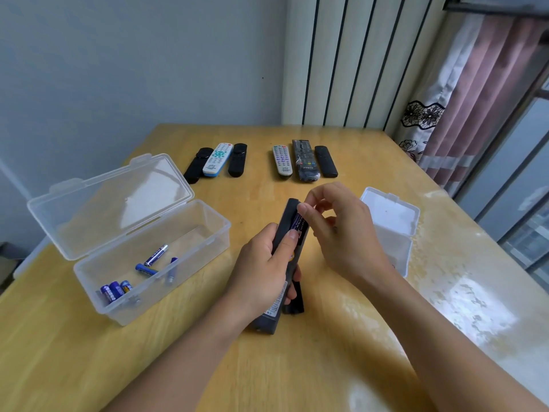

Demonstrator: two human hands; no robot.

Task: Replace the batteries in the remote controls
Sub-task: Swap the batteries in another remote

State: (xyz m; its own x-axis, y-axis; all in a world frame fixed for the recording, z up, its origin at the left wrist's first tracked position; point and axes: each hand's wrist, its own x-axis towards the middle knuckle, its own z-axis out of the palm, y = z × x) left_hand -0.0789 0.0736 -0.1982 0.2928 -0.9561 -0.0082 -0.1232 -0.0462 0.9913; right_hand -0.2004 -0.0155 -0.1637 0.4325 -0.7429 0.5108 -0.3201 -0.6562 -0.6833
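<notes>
The left hand [261, 269] grips the black remote [285, 233] mid-worktop [326, 367]; the right hand [341, 230] pinches a battery [298, 223] in its open bay. Six remotes at 12 o'clock seemingly wait; loose batteries [154, 257] lie in the 9 o'clock box [166, 263].

At centre frame, a person's left hand [261, 269] grips a black remote [282, 233] turned back-up above a wooden counter [326, 367], thumb lying along its open battery bay, while the right hand [341, 233] pinches the far end of a purple battery [298, 224] seated there. A black cover [295, 298] lies on the counter just under the left hand. At left, an open clear box [208, 236] holds loose blue batteries [156, 255]. Six more remotes [218, 159] lie in two groups of three across the upper middle, and a second clear box [392, 215] sits at right.
</notes>
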